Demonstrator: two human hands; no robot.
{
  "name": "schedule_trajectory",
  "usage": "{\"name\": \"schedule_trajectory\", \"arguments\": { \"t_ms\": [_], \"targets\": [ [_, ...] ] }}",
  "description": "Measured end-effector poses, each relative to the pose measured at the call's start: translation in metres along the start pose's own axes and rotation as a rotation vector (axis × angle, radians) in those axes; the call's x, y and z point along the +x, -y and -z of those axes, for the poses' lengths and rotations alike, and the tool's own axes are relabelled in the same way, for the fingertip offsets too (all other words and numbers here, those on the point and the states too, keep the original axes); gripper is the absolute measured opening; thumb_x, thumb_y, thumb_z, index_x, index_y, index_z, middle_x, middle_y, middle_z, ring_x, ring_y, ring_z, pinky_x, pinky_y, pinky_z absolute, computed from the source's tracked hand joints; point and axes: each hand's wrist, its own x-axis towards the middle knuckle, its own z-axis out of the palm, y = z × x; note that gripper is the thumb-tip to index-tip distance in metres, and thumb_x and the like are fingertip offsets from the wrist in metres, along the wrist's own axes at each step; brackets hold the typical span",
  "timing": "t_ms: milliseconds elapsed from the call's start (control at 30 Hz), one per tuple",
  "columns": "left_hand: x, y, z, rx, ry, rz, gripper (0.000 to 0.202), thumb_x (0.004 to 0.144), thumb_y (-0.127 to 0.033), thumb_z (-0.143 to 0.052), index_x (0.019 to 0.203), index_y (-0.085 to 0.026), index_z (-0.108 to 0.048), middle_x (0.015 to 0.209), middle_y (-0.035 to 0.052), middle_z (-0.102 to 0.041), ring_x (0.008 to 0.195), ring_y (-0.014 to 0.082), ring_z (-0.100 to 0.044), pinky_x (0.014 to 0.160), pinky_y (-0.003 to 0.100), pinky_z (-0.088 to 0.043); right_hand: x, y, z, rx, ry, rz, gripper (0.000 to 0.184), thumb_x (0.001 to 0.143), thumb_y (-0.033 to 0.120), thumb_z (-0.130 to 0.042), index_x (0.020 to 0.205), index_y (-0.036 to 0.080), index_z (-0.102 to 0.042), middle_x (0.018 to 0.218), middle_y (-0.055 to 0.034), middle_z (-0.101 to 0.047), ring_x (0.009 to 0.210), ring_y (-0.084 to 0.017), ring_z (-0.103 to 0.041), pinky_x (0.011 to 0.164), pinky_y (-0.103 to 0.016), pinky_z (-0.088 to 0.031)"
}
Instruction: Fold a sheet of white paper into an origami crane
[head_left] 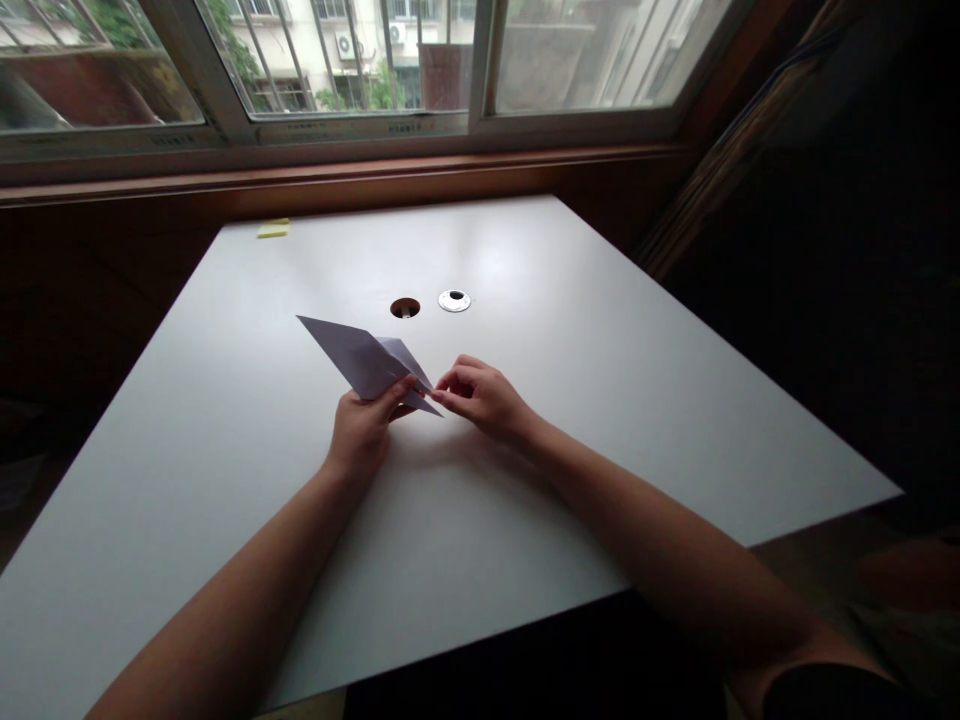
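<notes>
A folded sheet of pale paper (pixel 352 355) is held up over the white table, with a wide pointed flap toward the upper left and narrow points toward the right. My left hand (pixel 367 425) grips its lower edge, thumb on top and fingers beneath. The fingertips of my right hand (pixel 480 395) are pinched together at one narrow tip on the paper's right side. Another narrow point sticks out just below that pinch. The underside of the paper is hidden.
The white table (pixel 600 400) spreads out under both arms. Beyond the paper are an open cable hole (pixel 405 308) and a round metal-looking cap (pixel 454 300). A yellow sticky-note pad (pixel 273 228) lies at the far left edge. Barred windows (pixel 337 60) stand behind.
</notes>
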Motion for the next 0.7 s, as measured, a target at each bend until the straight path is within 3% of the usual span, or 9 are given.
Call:
{"name": "schedule_trajectory", "arguments": {
  "t_ms": [400,533,700],
  "targets": [
    [0.004,-0.005,0.003,-0.067,-0.037,-0.014,0.036,0.063,-0.032,-0.087,0.089,-0.012,-0.072,0.085,0.0066,-0.074,0.078,0.0189,-0.071,0.080,0.038,-0.059,-0.002,0.002,0.008,-0.009,-0.016,-0.027,0.019,0.084,0.036,-0.068,0.081,0.018,-0.070,0.079,-0.0011,-0.055,0.064,-0.010,-0.050,0.062,-0.026,-0.042],
    [0.004,-0.006,0.003,-0.074,-0.038,-0.012,0.038,0.063,-0.032,-0.087,0.092,-0.012,-0.072,0.087,0.0071,-0.074,0.078,0.0190,-0.071,0.079,0.037,-0.059,-0.003,0.002,0.009,0.119,-0.027,-0.142,0.025,0.089,0.042,-0.060,0.089,0.018,-0.068,0.083,-0.0022,-0.063,0.061,-0.010,-0.054,0.061,-0.025,-0.044],
    [0.002,-0.006,0.001,-0.078,0.008,0.021,0.037,0.063,-0.032,-0.086,0.092,-0.012,-0.072,0.089,0.0084,-0.075,0.081,0.0210,-0.071,0.080,0.038,-0.059,-0.004,0.005,0.001,0.349,0.117,-0.224,0.032,0.093,0.047,-0.052,0.091,0.018,-0.064,0.079,-0.0015,-0.067,0.055,-0.009,-0.057,0.055,-0.022,-0.045]
  ]
}}
